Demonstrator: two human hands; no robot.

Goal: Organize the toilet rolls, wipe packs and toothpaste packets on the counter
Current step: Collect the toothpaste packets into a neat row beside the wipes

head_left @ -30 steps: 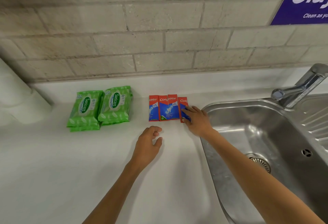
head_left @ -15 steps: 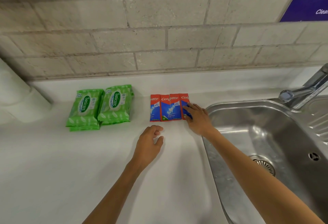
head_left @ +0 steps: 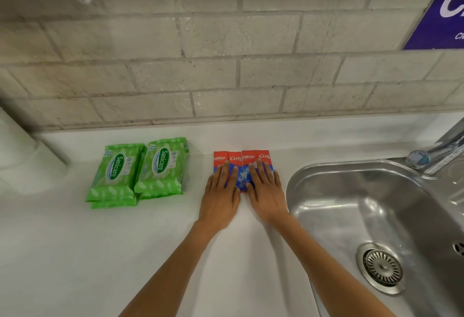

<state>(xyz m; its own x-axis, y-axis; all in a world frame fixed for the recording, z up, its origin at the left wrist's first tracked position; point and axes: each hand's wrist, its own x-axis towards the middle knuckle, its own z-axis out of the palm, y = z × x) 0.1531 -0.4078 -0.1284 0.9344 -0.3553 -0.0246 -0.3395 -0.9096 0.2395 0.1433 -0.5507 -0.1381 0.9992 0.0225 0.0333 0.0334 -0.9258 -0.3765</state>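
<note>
- Four red-and-blue toothpaste packets [head_left: 234, 157] lie flat in a tight row on the white counter [head_left: 75, 254], between the wipe packs and the sink [head_left: 301, 173].
- Two green wipe packs [head_left: 160, 166] lie side by side to the left of the packets; the edges of more packs show beneath them.
- White toilet rolls [head_left: 25, 166] sit at the far left edge, cut off and blurred; their number cannot be told.
- The left hand [head_left: 221, 196] lies flat, fingers straight and slightly spread, resting on the left packets.
- The right hand [head_left: 266, 191] lies flat in the same way on the right packets, thumbs nearly touching.
</note>
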